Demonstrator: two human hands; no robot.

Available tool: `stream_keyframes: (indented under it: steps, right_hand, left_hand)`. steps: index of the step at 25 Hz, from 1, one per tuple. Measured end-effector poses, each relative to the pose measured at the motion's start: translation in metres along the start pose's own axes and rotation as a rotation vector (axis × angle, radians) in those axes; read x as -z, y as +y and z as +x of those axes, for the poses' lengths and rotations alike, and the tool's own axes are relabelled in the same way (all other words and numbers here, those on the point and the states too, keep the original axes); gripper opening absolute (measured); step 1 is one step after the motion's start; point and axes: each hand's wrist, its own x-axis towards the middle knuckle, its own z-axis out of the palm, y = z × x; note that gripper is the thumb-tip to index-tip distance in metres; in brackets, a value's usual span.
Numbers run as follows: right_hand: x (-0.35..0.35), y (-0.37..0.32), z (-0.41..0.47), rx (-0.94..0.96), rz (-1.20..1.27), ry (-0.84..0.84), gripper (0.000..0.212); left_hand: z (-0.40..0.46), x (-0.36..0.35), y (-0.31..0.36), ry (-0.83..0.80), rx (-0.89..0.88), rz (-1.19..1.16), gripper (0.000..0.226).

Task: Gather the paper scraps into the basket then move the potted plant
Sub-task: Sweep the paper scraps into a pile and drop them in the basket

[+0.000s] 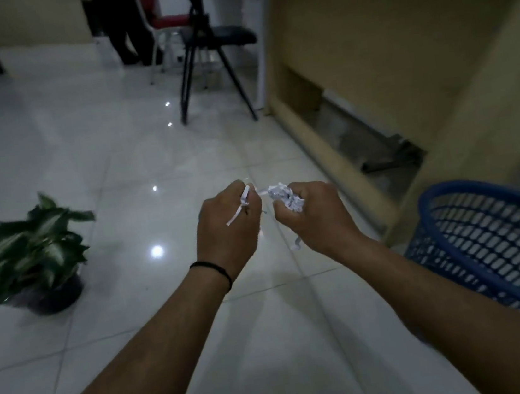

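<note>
Left hand (pixel 223 228) pinching a paper strip (pixel 237 207); right hand (pixel 315 214) clenched around crumpled paper scraps (pixel 286 197). Blue basket (pixel 504 250) at four o'clock from hands, potted plant (pixel 25 257) at nine, on floor (pixel 106 144).

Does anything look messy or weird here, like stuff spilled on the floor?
Nothing spilled shows on the glossy white tiled floor. The white shredded paper scraps are bunched in the right hand, one strip in the left hand. The blue plastic mesh basket looks tilted; the green potted plant stands upright.
</note>
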Motion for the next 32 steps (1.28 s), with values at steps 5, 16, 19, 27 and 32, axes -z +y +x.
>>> stream_keyframes:
  steps: [5, 16, 19, 27, 32]
  right_hand:
    - [0.099, 0.062, -0.017, -0.165, 0.091, 0.168, 0.031]
    - [0.23, 0.242, -0.084, -0.511, -0.137, 0.33, 0.048]
    - [0.226, 0.277, -0.092, -0.58, -0.208, 0.253, 0.041]
    - [0.221, 0.287, -0.11, -0.749, -0.229, 0.313, 0.038]
    - [0.219, 0.282, -0.111, -0.779, -0.229, 0.282, 0.03]
  left_hand:
    - [0.025, -0.087, 0.089, -0.06, -0.075, -0.162, 0.037]
    - [0.018, -0.299, 0.2, -0.32, -0.134, -0.36, 0.046]
    - [0.026, -0.342, 0.208, -0.322, -0.097, -0.357, 0.047]
    - [0.004, -0.375, 0.199, -0.401, 0.078, -0.357, 0.05]
    - [-0.001, -0.377, 0.198, -0.383, 0.218, -0.323, 0.053]
